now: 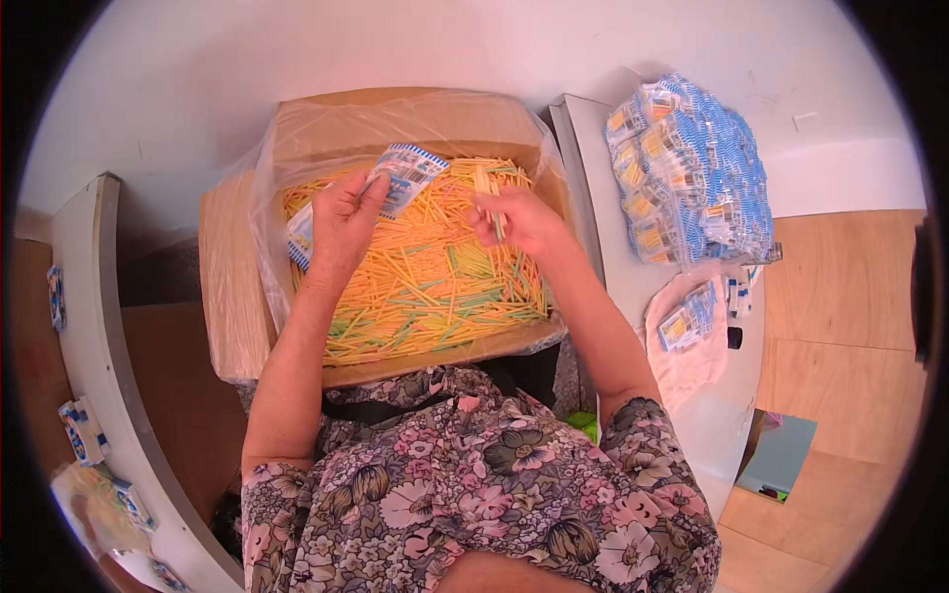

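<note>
Pale wall rises behind a work area seen from above. At the centre, a person's left hand grips a blue-and-white packet over a box. Another blue-and-white piece shows left of that hand; whether it belongs to the same packet cannot be told. Well apart from it, the right hand is closed around a small bunch of thin sticks. Beneath both hands, loose sticks in yellow, orange and green fill the cardboard box, which has a clear plastic liner. To the right, a white table bears a tall pile of similar packets; nearer the person, one packet lies on a pinkish cloth. More small packets lie at far left. The person wears a floral top.
</note>
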Demonstrator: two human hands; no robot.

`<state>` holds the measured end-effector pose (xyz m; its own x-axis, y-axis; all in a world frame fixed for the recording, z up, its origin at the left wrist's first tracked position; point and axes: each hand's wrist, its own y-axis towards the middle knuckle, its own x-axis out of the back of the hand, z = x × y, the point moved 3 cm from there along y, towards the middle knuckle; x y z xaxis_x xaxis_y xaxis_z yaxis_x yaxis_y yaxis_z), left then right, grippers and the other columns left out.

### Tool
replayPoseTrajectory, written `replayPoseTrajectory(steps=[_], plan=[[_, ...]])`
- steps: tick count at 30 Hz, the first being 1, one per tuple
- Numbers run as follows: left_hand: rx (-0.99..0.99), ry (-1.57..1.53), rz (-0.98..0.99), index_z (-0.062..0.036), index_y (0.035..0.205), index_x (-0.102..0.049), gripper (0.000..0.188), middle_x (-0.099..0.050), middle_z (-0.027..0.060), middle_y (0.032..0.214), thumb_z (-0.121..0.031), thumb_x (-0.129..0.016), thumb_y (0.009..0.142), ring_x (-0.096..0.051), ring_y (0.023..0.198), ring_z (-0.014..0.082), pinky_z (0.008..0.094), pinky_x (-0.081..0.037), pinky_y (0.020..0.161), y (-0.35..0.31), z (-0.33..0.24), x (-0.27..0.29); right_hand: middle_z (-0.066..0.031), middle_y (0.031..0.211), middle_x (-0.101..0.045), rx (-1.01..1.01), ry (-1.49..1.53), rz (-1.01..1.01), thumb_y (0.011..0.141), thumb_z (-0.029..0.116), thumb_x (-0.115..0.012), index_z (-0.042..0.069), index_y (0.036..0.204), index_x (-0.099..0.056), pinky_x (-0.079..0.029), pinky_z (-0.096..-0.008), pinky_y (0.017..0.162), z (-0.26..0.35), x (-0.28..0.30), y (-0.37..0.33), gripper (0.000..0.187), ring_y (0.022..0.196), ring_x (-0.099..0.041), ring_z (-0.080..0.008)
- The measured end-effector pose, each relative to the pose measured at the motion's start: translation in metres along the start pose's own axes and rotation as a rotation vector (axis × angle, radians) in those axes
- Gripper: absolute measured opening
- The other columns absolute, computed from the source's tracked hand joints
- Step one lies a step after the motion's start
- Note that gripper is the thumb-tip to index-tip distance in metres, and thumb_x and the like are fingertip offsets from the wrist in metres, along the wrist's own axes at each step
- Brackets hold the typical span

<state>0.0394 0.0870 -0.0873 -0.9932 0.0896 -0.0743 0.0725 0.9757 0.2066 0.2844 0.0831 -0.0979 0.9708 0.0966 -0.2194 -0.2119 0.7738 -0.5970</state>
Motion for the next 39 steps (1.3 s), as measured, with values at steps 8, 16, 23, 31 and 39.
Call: replayPoseTrajectory(steps=[8,16,23,31,39], plan=[[0.034,-0.043,0.027,0.0029,0.099,-0.067,0.018,-0.065,-0.0037,0.080,-0.011,-0.057,0.094,-0.052,0.072,0.0025,0.0203,-0.044,0.065,-0.006,-0.012,-0.017,-0.0024,0.068,-0.053,0.053,0.414,-0.003,0.092,0.020,-0.059,0.007,0.089,-0.057,-0.046,-0.0268,0.050,-0.001,0.027,0.060,0.013,0.057,-0.053,-0.0128],[0.416,-0.232,0.537,-0.0009,0.107,-0.065,0.020,-0.065,-0.0023,0.093,-0.013,-0.059,0.092,-0.058,0.087,0.0063,0.0245,-0.047,0.079,-0.021,-0.007,-0.013,-0.0214,0.101,-0.067,0.350,0.387,0.048,0.096,0.035,-0.047,-0.007,0.102,-0.055,-0.051,-0.0366,0.080,-0.002,-0.064,0.014,0.043,0.090,-0.064,-0.0251],[0.414,-0.341,0.685,-0.0016,0.108,-0.066,0.024,-0.066,-0.0003,0.098,-0.017,-0.062,0.091,-0.058,0.091,0.0071,0.0253,-0.046,0.084,-0.034,0.010,-0.009,-0.0147,0.107,-0.064,0.441,0.310,0.075,0.099,0.041,-0.043,-0.002,0.125,-0.049,-0.049,-0.0331,0.088,-0.049,-0.101,0.021,0.050,0.099,-0.061,-0.0204],[0.405,-0.246,0.658,0.0014,0.102,-0.069,0.021,-0.067,0.0020,0.098,-0.015,-0.065,0.089,-0.058,0.092,0.0084,0.0260,-0.047,0.085,-0.052,0.013,0.008,-0.0007,0.091,-0.061,0.471,-0.009,0.252,0.098,0.033,-0.051,0.001,0.140,-0.039,-0.047,-0.0235,0.075,-0.041,-0.118,-0.011,0.054,0.084,-0.059,-0.0088],[0.316,-0.339,0.519,-0.0003,0.102,-0.069,0.020,-0.067,-0.0005,0.089,-0.015,-0.063,0.090,-0.058,0.084,0.0069,0.0242,-0.047,0.079,-0.062,0.019,0.023,-0.0084,0.121,-0.054,0.475,0.030,0.294,0.093,0.023,-0.060,0.001,0.142,-0.034,-0.046,-0.0284,0.088,-0.041,-0.131,-0.012,0.059,0.103,-0.055,-0.0116]])
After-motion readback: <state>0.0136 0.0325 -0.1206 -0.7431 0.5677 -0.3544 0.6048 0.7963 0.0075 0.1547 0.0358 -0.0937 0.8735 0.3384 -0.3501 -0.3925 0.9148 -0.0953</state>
